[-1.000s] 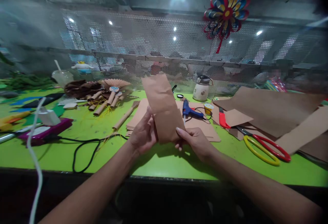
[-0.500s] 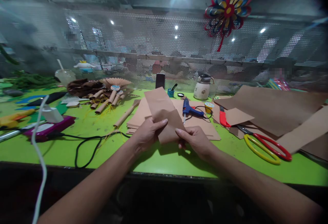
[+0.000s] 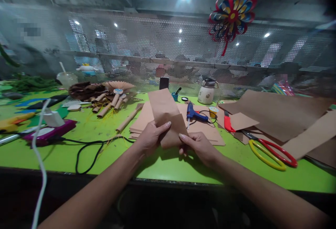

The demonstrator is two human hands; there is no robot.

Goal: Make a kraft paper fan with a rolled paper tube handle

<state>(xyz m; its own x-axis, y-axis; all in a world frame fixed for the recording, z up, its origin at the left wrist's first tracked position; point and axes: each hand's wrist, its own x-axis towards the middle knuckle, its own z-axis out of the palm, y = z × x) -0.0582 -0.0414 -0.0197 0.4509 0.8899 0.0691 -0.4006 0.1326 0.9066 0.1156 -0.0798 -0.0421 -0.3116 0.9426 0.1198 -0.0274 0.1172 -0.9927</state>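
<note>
Between my hands a strip of brown kraft paper [image 3: 163, 105] is held above the green table, its near part folded over. My left hand [image 3: 152, 138] pinches its left edge, thumb on top and fingers hidden underneath. On the lower right corner, my right hand [image 3: 198, 145] grips the same paper between thumb and fingers. Beneath and beyond lies a stack of brown paper sheets [image 3: 210, 134]. A blue glue gun [image 3: 194, 113] rests on that stack, just past my right hand.
To the right lie scissors [image 3: 270, 154] with red and yellow handles, a red-handled cutter [image 3: 228, 121] and large brown sheets [image 3: 275, 113]. A flask [image 3: 206, 92] stands behind. Leftward are rolled paper tubes [image 3: 105, 109], a purple power strip [image 3: 52, 131] and a black cord [image 3: 89, 141].
The folded-over part of the paper lies slightly lower and more squared to the strip. Both hands keep their hold; the camera view has shifted a little.
</note>
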